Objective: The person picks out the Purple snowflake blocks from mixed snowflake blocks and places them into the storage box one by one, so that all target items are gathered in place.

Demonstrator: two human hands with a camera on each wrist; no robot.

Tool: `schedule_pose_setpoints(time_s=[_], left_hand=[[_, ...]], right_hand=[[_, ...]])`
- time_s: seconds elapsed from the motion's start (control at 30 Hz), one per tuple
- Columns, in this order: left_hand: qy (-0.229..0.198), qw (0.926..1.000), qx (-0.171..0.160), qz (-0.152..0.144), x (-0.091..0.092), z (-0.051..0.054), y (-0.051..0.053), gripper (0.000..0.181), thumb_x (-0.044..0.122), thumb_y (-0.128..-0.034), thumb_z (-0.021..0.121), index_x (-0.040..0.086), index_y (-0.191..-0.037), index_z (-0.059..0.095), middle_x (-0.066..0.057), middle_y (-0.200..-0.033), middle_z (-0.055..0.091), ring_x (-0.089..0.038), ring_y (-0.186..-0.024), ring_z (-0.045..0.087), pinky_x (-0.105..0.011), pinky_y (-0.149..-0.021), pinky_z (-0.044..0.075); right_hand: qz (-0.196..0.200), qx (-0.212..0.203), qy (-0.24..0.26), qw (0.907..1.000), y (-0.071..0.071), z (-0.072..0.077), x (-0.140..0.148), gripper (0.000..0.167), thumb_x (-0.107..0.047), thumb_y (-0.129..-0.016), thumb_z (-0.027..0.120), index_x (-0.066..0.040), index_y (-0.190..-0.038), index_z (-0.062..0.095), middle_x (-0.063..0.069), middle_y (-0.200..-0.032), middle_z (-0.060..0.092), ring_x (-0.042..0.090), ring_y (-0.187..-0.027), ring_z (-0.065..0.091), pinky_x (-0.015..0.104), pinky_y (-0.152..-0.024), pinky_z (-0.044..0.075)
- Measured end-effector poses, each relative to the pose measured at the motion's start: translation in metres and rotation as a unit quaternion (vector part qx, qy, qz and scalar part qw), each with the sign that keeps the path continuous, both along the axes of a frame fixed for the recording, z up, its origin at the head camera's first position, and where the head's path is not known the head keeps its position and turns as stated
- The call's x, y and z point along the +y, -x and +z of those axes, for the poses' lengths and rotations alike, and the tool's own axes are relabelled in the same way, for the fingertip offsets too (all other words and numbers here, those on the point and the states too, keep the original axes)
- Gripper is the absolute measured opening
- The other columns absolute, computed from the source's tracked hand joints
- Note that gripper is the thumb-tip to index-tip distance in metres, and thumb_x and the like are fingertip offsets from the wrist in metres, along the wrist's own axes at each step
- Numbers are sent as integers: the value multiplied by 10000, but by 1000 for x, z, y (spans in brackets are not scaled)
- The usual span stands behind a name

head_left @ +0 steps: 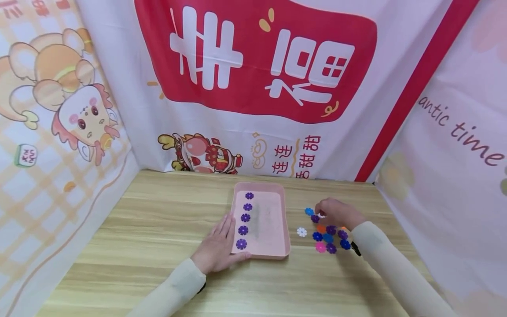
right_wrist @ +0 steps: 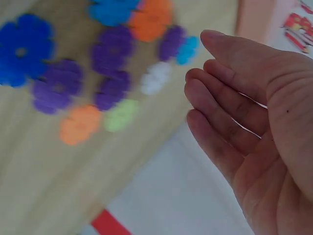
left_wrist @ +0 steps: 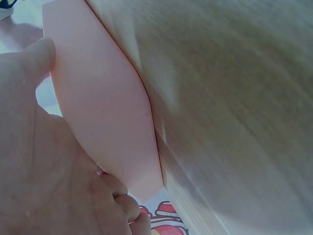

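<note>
Five purple flowers [head_left: 245,217] lie in one line along the left side of my pink tray [head_left: 277,237], so that row looks done or nearly so. The loose flowers [head_left: 328,238] to the tray's right, on the table [head_left: 158,220], remain: four more purple, plus blue, orange, white and others, colours the tray lacks. My left hand [head_left: 215,246] rests loosely spread against the tray; my right hand [head_left: 336,213] hovers by the loose flowers, fingers slightly bent, grasping nothing.

Right wrist view: deep-blue flower-shaped plastic piece [right_wrist: 35,41], cut off at the left edge; white flower-shaped plastic piece [right_wrist: 155,78], blurred. Left wrist view: bare left hand [left_wrist: 51,159], cropped at left.
</note>
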State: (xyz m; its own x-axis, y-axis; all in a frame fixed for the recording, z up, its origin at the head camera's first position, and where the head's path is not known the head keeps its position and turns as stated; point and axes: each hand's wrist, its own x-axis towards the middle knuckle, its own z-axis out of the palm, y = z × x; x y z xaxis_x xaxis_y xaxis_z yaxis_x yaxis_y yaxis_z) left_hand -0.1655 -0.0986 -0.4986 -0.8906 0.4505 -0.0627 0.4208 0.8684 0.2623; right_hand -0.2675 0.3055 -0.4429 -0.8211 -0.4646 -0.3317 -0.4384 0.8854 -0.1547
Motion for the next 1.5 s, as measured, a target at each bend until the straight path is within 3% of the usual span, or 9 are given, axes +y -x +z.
schedule_pose_setpoints(time_s=[0.23,0.43,0.97,1.27,1.5], left_hand=[[-76,10000,29,6,-2,0,-1,1170,799,-947,523,-70,-1653,185,-267,-1754,101,-435,-1644,132,-559,-1344,210],[-86,10000,-1,31,-3,0,-2,1169,799,-945,528,-72,-1651,195,-267,-1753,115,-433,-1643,137,-554,-1347,205],[-137,9999,-20,-1,-3,0,-3,1159,782,-952,538,-81,-1647,197,-276,-1750,123,-436,-1643,139,-556,-1346,211],[-297,9995,4,-53,-4,4,-4,1143,735,-959,579,-112,-1631,210,-305,-1739,132,-469,-1631,154,-586,-1336,220],[-102,9999,-43,7,-3,3,-3,1154,779,-956,536,-78,-1649,193,-272,-1751,119,-432,-1644,138,-549,-1348,205]], right_hand=[[-260,174,164,9994,7,-29,5,241,-204,-964,796,-92,-1173,756,50,-1072,760,147,-916,678,415,-917,645],[-188,319,37,9993,12,-39,0,174,-233,-962,800,-116,-1085,763,2,-976,732,112,-831,630,362,-859,646],[-636,227,-139,9976,14,-39,-8,227,-268,-918,845,-108,-1060,767,-9,-894,696,134,-769,602,328,-815,644],[-787,51,7,9969,16,-39,-7,204,-237,-921,840,-111,-1069,776,8,-937,710,148,-802,613,362,-858,652],[-1012,-93,325,9943,18,-41,-4,192,-211,-919,842,-126,-1055,738,12,-963,702,168,-839,609,371,-852,640]])
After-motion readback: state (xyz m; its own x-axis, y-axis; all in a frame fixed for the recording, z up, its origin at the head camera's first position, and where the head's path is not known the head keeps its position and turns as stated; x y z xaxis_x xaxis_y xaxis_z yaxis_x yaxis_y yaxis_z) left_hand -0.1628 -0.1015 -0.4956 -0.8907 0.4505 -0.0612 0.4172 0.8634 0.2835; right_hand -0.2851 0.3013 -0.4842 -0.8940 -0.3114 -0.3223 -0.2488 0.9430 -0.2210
